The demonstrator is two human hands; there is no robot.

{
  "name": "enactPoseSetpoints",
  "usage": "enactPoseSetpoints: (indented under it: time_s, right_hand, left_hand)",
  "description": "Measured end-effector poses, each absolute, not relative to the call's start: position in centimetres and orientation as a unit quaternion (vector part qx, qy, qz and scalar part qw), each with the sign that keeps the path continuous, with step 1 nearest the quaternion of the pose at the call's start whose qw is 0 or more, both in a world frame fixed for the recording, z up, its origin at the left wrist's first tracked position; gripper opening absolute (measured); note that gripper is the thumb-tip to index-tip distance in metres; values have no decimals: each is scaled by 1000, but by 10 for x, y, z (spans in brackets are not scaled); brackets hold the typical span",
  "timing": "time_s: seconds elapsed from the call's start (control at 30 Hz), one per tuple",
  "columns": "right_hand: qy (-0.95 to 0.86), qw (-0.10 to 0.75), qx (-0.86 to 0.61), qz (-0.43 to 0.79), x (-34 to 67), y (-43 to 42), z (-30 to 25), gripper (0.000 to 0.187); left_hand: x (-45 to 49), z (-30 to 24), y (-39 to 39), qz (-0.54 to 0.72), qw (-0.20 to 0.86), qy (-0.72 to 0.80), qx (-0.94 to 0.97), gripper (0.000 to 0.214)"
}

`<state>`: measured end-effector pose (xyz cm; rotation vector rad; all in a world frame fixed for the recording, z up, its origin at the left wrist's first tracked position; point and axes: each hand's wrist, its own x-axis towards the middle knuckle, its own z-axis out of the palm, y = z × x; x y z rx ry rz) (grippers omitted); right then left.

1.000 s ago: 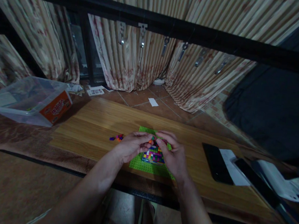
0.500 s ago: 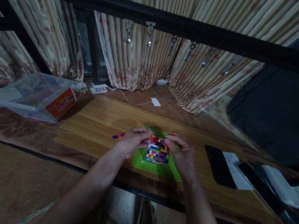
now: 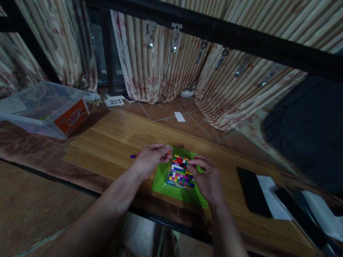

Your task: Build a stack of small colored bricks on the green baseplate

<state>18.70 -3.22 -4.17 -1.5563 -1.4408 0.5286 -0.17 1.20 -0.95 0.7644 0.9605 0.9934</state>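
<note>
A green studded baseplate (image 3: pixel 161 187) lies on the wooden board, bearing a low block of many-coloured toy building bricks (image 3: pixel 179 175). My left hand (image 3: pixel 149 159) is at the block's left, thumb and fingertips pinched on a small orange brick (image 3: pixel 169 152). From the right, my right hand (image 3: pixel 207 176) reaches over the block's far right part. Its thumb and forefinger are closed close to the top bricks; what lies between them is too small to make out. Left of my left hand, a purple brick (image 3: pixel 133 156) rests on the board, with other loose pieces partly hidden.
The wooden board (image 3: pixel 110 138) carries a black phone-like slab (image 3: pixel 252 191) and white paper (image 3: pixel 270 194) at right. A clear plastic bin (image 3: pixel 38 126) with an orange label stands at left. A dark bar (image 3: pixel 193 23) with hanging clips crosses above, before striped curtains (image 3: pixel 153 70).
My left hand has drawn slightly left off the block, showing the orange brick in its fingertips. My right fingertips have shifted a little left and down over the block's top.
</note>
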Motion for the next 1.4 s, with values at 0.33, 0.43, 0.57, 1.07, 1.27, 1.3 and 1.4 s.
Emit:
enactPoseSetpoints:
  time_s: [0.33,0.43,0.57,1.07,1.27,1.3,1.4]
  right_hand:
    - [-434,539,-619,371,180,-28,-46,18]
    - [-382,566,-600,417,178,-27,-49,29]
    - [-354,573,-596,437,178,-25,-52,34]
    - [-426,566,-593,381,179,-30,-48,35]
    - [-599,518,-563,238,172,-36,-27,24]
    - [-621,506,-557,220,170,-37,-25,23]
    - [-658,487,-540,196,166,-39,-22,22]
  left_hand:
    - [-1,-8,10,437,706,432,352,7]
    - [-1,-9,10,441,706,431,348,6]
    - [0,-10,11,440,706,431,351,3]
    - [4,-10,5,411,720,411,379,16]
    - [5,-10,3,406,734,379,391,29]
    - [5,-10,2,401,739,371,394,30]
    - [6,-9,1,391,750,353,399,31]
